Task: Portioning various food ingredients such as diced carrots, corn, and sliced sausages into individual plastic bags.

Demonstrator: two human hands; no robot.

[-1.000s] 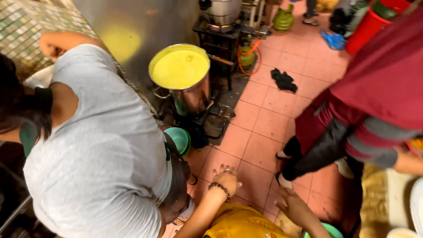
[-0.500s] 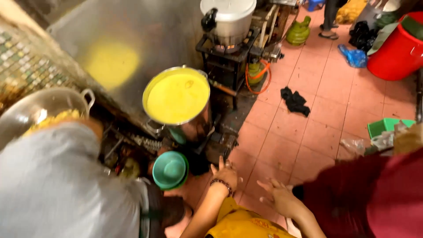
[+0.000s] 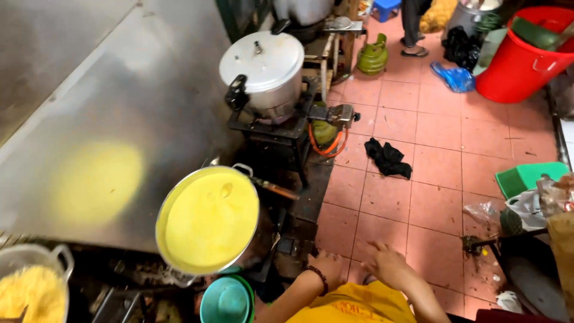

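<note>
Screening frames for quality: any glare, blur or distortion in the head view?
Head view: the steel wall panel carries a soft yellow reflection of the pot of yellow liquid; mild motion blur softens the left hand and right hand; wide-angle tilt skews the floor tiles; lighting is even.

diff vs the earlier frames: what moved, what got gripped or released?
The view swung right and up: the person in the grey shirt is gone from view, and the lidded silver pressure pot and red plastic bucket now show fully. Nothing gripped or released. As before, the left hand and right hand stay empty, spread above the pink tiled floor; the pot of yellow liquid stays put.
</note>
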